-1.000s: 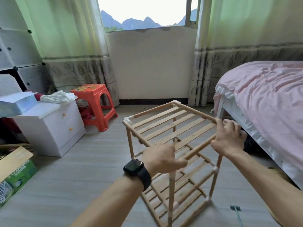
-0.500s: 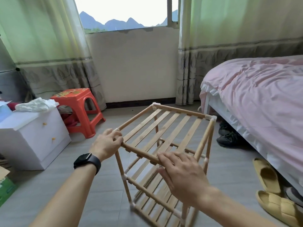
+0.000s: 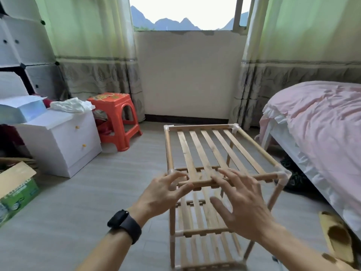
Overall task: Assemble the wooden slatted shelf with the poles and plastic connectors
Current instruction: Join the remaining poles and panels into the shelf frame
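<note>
shelf: the shelf (image 3: 202,151) stands upright on the floor (image 3: 117,182), between the cabinet (image 3: 58,137) and the bed (image 3: 322,124). The top slats run away from the camera, with lower tiers under them.
connectors: white connectors (image 3: 284,176) sit on the top corners, all seated on poles.
left hand: the left hand (image 3: 166,194) is off the frame, fingers spread and loosely curved, gripping nothing. It sits by the near-left corner. Can't tell if the tips touch the near rail (image 3: 197,181).
right hand: the right hand (image 3: 244,208) is spread wide with the palm down and holds nothing. Its fingertips (image 3: 222,171) are over the near rail; contact is unclear because of blur.
diff vs 0.5 s ago: the left hand was wrapped on the near-left corner and the right lay flat on the slats; both have let go. The shelf stood diagonal to the view and now sits square-on, short side toward the camera.
diff vs 1.0 s ago: both hands gripped the top frame then, with the shelf corner-on.
view: the camera has swung left; the box (image 3: 17,190) is back in frame.
around: a red stool (image 3: 115,114) stands left of the shelf, a slipper (image 3: 336,235) lies near the bed, and a black watch (image 3: 127,225) is on the left wrist.
</note>
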{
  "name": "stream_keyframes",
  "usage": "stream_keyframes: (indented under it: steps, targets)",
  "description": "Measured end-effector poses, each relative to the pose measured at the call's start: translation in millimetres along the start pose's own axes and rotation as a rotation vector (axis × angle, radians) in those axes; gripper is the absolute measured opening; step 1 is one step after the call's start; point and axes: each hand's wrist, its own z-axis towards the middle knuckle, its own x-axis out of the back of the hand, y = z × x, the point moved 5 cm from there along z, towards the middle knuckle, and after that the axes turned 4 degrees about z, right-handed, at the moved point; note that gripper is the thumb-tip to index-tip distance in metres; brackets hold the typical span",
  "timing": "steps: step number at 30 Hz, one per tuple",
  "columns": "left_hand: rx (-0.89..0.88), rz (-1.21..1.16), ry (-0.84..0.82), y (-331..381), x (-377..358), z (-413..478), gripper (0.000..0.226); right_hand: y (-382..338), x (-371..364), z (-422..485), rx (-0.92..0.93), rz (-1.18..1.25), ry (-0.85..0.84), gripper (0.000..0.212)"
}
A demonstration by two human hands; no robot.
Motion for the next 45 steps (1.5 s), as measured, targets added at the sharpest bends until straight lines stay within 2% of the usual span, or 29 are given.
stream_keyframes:
  steps: [4,8,13,16,22,28,32,37,42,45]
  targets:
    - [0.011,-0.101,-0.014,3.8,-1.0,-6.0,0.058,-26.0,-21.1,26.4,0.094,-0.025,-0.079,0.041]
    - [0.088,-0.134,0.085,-2.0,11.5,-9.7,0.053,-26.4,-30.7,33.1,0.101,-0.057,-0.051,0.033]
    - [0.160,-0.196,0.137,5.1,10.0,-8.4,0.059,-20.4,-20.3,37.6,0.050,0.022,0.015,0.033]
    - [0.200,-0.354,0.137,0.8,5.9,-7.9,0.049,-22.6,-19.8,41.4,0.031,0.059,0.002,0.034]
    - [0.189,-0.495,0.063,-5.4,9.4,-6.7,0.031,-13.6,-19.3,41.6,0.040,0.032,-0.001,0.037]
    - [0.174,-0.387,0.142,-4.1,8.3,-7.8,0.032,-8.7,-22.3,41.4,0.015,0.049,-0.027,0.044]
    - [0.161,-0.294,0.198,-5.4,3.5,-8.8,0.034,-13.3,-22.9,42.6,-0.017,0.041,-0.007,0.042]
    - [0.083,-0.296,0.120,-5.4,-0.1,-16.4,0.035,-15.9,-25.7,42.1,-0.011,0.045,-0.020,0.043]
    - [0.147,-0.240,0.252,0.9,-2.1,-14.7,0.020,-16.9,-28.1,43.3,-0.033,0.054,-0.021,0.046]
    - [0.149,-0.201,0.259,10.1,-6.4,-14.4,0.016,-18.9,-29.6,42.5,-0.039,0.034,-0.019,0.046]
